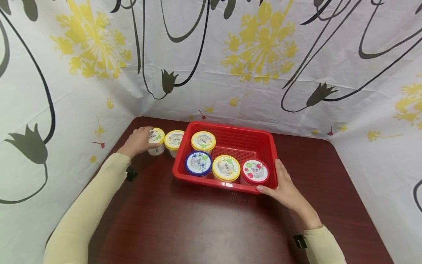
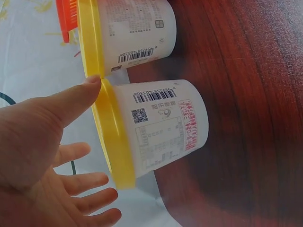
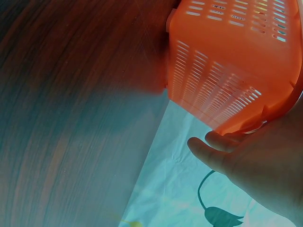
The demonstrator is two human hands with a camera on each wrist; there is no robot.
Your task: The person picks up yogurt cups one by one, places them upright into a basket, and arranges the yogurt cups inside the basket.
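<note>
At the left, a yellow-lidded plastic cup [image 1: 156, 146] stands on the table with my left hand [image 1: 136, 141] beside it. In the left wrist view the thumb [image 2: 87, 94] touches the rim of its lid [image 2: 116, 137]; the other fingers are spread and apart from it. A second yellow-lidded cup [image 1: 174, 141] stands between that cup and the red basket [image 1: 227, 126]. Inside the basket are two yellow-lidded cups [image 1: 203, 141] [image 1: 226, 168], one blue-lidded cup [image 1: 198, 163] and one red-lidded cup [image 1: 255, 171]. My right hand [image 1: 285, 189] rests against the basket's front right corner, fingers straight along its side.
The dark red wooden table [image 1: 204, 223] carries the basket near its back edge. A white patterned cloth [image 1: 211, 55] hangs behind the table and along both sides. Basket walls have slotted holes.
</note>
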